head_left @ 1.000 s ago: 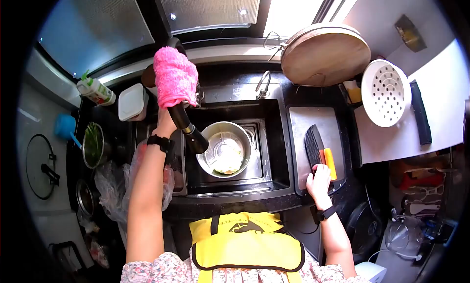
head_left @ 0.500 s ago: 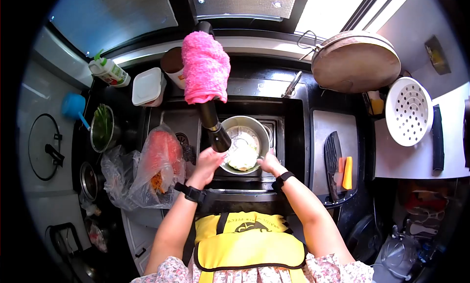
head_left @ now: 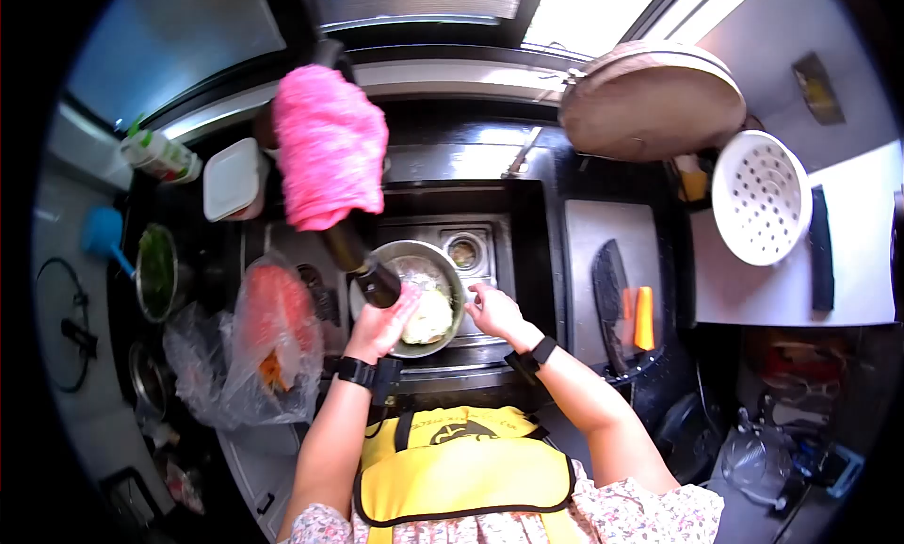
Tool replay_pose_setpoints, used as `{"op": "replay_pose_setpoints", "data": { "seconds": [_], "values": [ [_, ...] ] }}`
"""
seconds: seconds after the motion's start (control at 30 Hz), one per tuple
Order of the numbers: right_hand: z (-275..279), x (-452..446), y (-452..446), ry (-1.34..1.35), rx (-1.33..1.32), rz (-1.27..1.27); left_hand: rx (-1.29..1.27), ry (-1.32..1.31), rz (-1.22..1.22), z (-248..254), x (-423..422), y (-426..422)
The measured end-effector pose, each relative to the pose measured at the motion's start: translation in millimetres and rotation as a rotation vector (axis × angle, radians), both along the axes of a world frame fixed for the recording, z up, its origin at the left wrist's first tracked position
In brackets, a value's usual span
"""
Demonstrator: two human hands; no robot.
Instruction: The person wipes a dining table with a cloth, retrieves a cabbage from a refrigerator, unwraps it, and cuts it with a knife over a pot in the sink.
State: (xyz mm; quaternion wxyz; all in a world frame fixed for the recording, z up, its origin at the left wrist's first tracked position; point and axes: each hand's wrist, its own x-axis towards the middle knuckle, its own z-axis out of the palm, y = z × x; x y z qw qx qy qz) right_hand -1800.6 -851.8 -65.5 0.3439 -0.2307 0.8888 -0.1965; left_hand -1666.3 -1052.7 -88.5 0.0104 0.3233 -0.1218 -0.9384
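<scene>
A round metal pot [head_left: 450, 335] sits in the sink beneath the black faucet [head_left: 380, 288], which has a pink fluffy cloth [head_left: 330, 149] wrapped round it. In the pot lies a pale, whitish-green clump of food [head_left: 428, 318]; what kind it is I cannot tell. My left hand [head_left: 381, 326] grips the pot's left rim next to the faucet's end, its fingers blurred and partly over the inside. At the right rim, my right hand [head_left: 496, 315] has its fingers curled in a pinch against the pot's edge.
A drain [head_left: 462, 252] shows right of the pot. A tray [head_left: 586, 252] holds a dark knife [head_left: 610, 295] and an orange-handled tool [head_left: 644, 318]. Left are a plastic bag [head_left: 273, 356] of reddish contents and a lidded container [head_left: 233, 180]. A white colander [head_left: 761, 198] stands right.
The pot has shifted left and towards me in the sink, uncovering the drain. My left hand has come further over the rim. The whole view has turned slightly.
</scene>
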Motion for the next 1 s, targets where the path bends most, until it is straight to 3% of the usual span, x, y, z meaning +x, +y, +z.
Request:
{"op": "replay_pose_setpoints", "data": {
  "seconds": [0.03,0.1,0.17,0.2,0.27,0.3,0.4,0.5,0.53,0.67,0.8,0.9,1.0],
  "values": [
    [14.0,1.1,9.8,0.076,-0.095,-0.043,0.086,-0.071,0.072,10.3,-7.9,0.3],
    [32.5,0.2,42.1,0.209,-0.223,-0.168,0.057,-0.006,-0.052,-8.7,-7.0,-2.1],
    [62.6,-0.6,76.4,0.416,-0.306,-0.226,-0.360,-0.303,-0.241,-49.4,10.1,3.0],
    [71.7,-2.1,94.9,0.468,-0.303,-0.268,-0.346,-0.373,-0.237,-58.6,9.7,8.8],
    [78.0,-4.3,136.8,0.817,-0.195,-0.242,-0.314,-0.513,-0.225,-76.6,8.4,20.3],
    [87.7,-0.4,150.8,0.829,-0.079,-0.292,-0.256,-0.594,-0.259,-68.6,2.1,29.1],
    [77.9,15.9,189.2,0.672,0.148,-0.440,-0.160,-0.491,-0.399,-131.1,11.5,30.6],
    [67.7,20.4,200.6,0.549,0.132,-0.510,-0.247,-0.621,-0.671,-65.7,-11.3,30.2],
    [65.8,21.2,200.6,0.545,0.120,-0.524,-0.228,-0.590,-0.682,-69.8,-11.7,29.5],
    [57.4,19.5,203.7,0.573,0.095,-0.533,-0.327,-0.721,-0.605,-82.2,-17.5,33.3],
    [49.3,14.8,211.1,0.584,0.058,-0.529,-0.203,-0.532,-0.443,-89.8,-16.1,39.2],
    [55.8,13.4,210.8,0.467,-0.002,-0.567,-0.112,-0.547,-0.266,-105.1,-19.1,41.6],
    [47.0,10.5,219.6,0.413,-0.121,-0.644,-0.235,-0.480,-0.130,-65.8,-19.4,39.5]
  ]
}}
